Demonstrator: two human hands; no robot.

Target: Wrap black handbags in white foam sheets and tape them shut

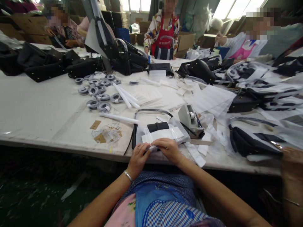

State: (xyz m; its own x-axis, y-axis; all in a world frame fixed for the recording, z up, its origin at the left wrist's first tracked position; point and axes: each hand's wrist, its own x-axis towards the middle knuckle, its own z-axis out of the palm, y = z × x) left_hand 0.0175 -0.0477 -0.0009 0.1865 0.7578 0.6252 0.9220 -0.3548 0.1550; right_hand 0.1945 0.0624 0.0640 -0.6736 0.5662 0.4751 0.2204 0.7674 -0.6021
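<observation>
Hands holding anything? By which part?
Left hand and right hand both pinch the near edge of the white wrapping sheet lying on the black handbag.

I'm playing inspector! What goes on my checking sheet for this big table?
Surface: white table, long, crowded toward the right.
Job's things: black handbag partly covered by white wrapping paper, at the near edge.
Clutter: grey coiled rolls, white tubes, tape dispenser, small tags, loose paper sheets.
Grippers: left hand and right hand rest on the paper's near edge; grip unclear.
Cables: nothing seen.
Surroundings: three people across the table, more handbags, cardboard boxes.
</observation>
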